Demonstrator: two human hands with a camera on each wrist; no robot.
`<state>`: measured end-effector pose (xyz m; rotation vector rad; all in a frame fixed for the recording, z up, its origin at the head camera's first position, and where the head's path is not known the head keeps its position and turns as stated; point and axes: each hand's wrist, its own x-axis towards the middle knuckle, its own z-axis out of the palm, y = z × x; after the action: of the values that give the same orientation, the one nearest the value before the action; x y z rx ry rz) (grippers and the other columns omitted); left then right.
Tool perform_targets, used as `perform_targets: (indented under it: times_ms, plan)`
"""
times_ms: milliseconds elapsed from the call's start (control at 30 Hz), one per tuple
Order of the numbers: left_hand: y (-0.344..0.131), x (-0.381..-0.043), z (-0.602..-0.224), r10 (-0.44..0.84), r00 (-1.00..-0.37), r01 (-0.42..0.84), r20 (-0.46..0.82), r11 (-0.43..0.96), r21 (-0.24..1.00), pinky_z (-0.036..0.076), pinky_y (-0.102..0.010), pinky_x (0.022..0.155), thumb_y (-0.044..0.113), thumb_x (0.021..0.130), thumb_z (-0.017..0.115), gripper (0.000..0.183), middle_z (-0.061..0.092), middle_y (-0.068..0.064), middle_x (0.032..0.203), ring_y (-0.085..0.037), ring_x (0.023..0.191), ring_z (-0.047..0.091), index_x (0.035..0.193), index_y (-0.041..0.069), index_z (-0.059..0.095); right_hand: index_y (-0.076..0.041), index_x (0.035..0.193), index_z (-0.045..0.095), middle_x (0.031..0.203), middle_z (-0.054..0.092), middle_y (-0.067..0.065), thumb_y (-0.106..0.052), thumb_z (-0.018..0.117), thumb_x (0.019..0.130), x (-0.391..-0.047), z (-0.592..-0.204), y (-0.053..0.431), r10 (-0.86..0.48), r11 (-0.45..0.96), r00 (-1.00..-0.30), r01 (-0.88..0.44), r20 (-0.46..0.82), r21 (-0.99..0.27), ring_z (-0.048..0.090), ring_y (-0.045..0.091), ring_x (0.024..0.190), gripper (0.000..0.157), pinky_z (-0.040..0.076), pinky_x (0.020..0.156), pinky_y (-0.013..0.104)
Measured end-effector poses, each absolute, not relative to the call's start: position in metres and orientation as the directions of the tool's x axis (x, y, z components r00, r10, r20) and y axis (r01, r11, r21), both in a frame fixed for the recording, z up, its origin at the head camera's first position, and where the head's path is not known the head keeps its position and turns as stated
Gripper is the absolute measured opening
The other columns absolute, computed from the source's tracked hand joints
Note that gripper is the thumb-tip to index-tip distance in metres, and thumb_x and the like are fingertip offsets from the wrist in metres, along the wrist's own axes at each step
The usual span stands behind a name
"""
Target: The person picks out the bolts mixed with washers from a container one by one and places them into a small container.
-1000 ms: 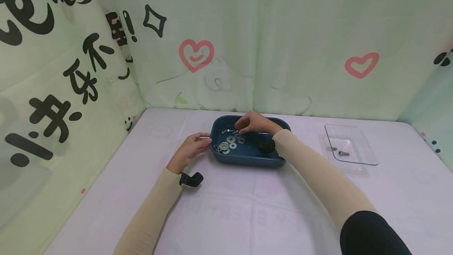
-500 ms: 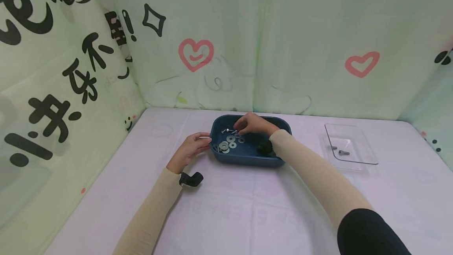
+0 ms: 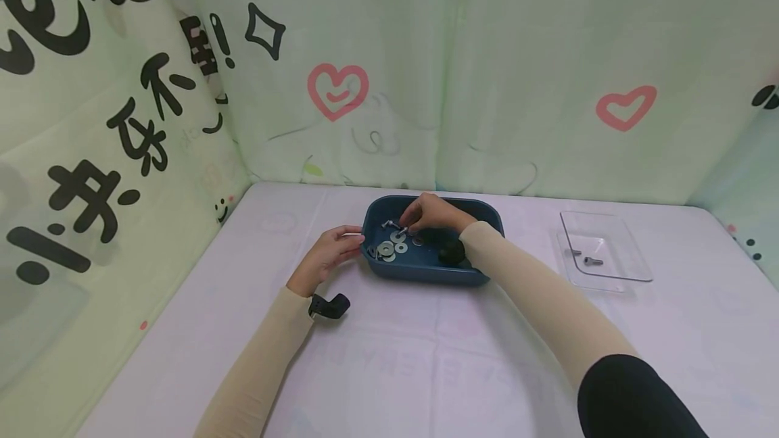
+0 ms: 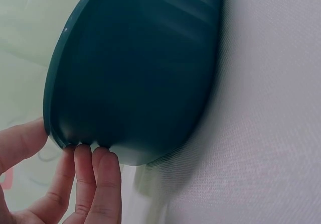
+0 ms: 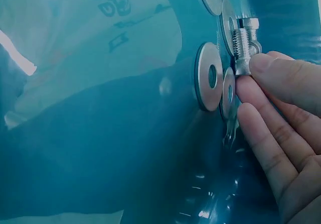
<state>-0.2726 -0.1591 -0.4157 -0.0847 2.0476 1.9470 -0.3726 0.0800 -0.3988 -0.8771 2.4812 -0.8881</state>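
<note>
A dark blue tray (image 3: 426,276) sits at the back middle of the table. Its left end is held by my left hand (image 3: 330,254); in the left wrist view the thumb is on the rim and the fingertips press the outer wall (image 4: 130,83). My right hand (image 3: 435,213) reaches inside the tray. Between thumb and fingers it pinches a silver bolt (image 5: 243,63) with a knurled head, thread upward in the right wrist view. Another bolt (image 5: 252,24) shows just behind it. Flat washers (image 5: 208,78) lie beside the fingertips, with more washers (image 3: 386,249) at the tray's left end.
To the right stands a clear plastic box (image 3: 587,284) with a transparent lid (image 3: 639,269) overlapping it; bolts (image 3: 593,261) show through. A black wrist camera (image 3: 330,307) sits on the left wrist. A printed curtain (image 3: 517,86) hangs behind the white-covered table (image 3: 389,370).
The right hand has shifted slightly left and a bolt now shows at its fingertips. The left hand stays at the tray's end. The head view has tilted down a little.
</note>
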Motion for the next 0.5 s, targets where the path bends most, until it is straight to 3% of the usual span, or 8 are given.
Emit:
perform_targets:
  times_ms: [500]
  plan:
    - [-0.1575, -0.2721, -0.4144, 0.165, -0.951, -0.255, -0.262, 0.061, 0.965, 0.043, -0.040, 0.105, 0.008, 0.094, 0.054, 0.040, 0.053, -0.023, 0.131, -0.011, 0.095, 0.060, 0.132, -0.003, 0.046, -0.002, 0.096, 0.073, 0.096, 0.072, 0.013, 0.001, 0.072, 0.077, -0.3725, -0.4043, 0.0774, -0.683, 0.600, -0.723, -0.475, -0.103, -0.644, 0.067, 0.015, 0.081, 0.019, 0.057, 0.078, 0.029]
